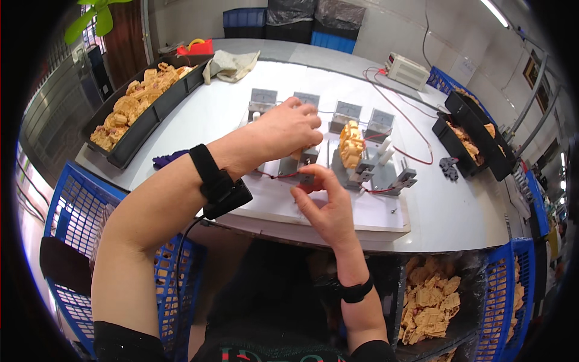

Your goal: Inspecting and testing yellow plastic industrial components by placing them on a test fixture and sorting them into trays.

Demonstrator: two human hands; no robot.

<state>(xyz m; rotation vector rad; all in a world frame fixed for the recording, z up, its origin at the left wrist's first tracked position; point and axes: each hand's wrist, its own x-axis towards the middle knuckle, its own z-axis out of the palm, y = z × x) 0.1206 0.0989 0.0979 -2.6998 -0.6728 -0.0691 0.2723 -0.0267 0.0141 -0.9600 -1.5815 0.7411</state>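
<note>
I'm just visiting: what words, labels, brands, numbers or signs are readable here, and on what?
None that I can quote:
Panel meters: dial markings too small to read.
Beige bench power supply: front-panel markings too small and blurred.
Pale wall notice: too faint to read.
Dark shirt: coloured print at the picture's lower edge, cut off, so not readable whole.

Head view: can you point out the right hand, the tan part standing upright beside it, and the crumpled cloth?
Right hand (333,214): head view, middle of the hand.
Tan part (351,145): head view, middle of its side.
Crumpled cloth (231,65): head view, its upper surface.
</note>
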